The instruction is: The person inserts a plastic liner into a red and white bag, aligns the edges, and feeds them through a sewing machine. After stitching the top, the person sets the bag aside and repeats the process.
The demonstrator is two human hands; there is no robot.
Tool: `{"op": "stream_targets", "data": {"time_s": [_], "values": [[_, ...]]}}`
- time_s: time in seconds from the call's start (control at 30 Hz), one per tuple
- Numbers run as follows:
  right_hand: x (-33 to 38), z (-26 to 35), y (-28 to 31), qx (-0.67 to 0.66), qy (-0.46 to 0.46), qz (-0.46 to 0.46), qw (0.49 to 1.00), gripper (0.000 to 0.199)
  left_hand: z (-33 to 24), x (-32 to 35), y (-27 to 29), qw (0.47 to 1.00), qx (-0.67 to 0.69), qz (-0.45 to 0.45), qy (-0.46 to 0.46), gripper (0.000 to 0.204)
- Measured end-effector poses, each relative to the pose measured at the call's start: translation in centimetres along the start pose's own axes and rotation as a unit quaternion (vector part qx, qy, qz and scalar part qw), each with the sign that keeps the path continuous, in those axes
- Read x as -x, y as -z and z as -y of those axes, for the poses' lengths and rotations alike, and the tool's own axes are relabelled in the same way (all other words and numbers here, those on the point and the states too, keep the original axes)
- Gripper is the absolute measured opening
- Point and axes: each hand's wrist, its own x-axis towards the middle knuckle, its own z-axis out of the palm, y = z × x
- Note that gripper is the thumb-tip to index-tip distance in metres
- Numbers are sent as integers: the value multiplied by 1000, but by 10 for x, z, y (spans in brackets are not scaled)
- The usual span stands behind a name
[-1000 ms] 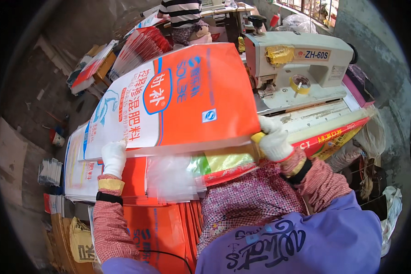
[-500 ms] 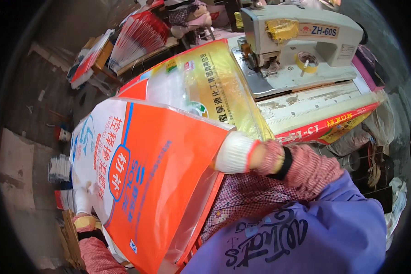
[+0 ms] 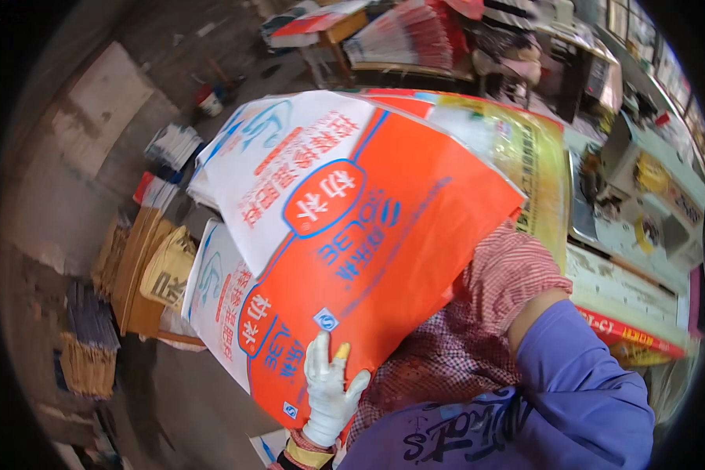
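Note:
An orange and white printed woven sack [image 3: 415, 227] lies flat across the middle, over a stack of others. A second sack of the same print [image 3: 219, 298] shows from under it at the lower left. My left hand [image 3: 329, 395], in a white glove with a yellow-wrapped finger, is at the near left edge of the sacks with its fingers spread, gripping nothing I can see. My right arm [image 3: 517, 274], in a pink checked sleeve cover, reaches to the top sack's right edge. The right hand is hidden at the sack.
A sewing machine [image 3: 658, 188] stands on the table at the right, beside a yellow sack [image 3: 529, 172]. Stacked red and white sacks [image 3: 415, 35] sit at the back. Left of me are a wooden piece of furniture [image 3: 137, 274] and bundles on the floor [image 3: 90, 360].
The view has turned left, putting the sewing machine farther right. My left hand has left the sack's far left side and is now at its near edge, fingers spread. Another sack shows beneath.

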Motion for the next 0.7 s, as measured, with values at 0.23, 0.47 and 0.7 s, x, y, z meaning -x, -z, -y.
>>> {"op": "stream_targets", "data": {"time_s": [0.23,0.47,0.7], "values": [[162,-28,102,83,-1,187,979,31,32,18,1,754,574,-78,310,41],[205,-91,165,-265,49,-201,942,41,48,1,-9,727,595,99,328,44],[107,-142,87,-65,-87,-4,994,46,38,-16,-19,516,794,120,299,49]]}}
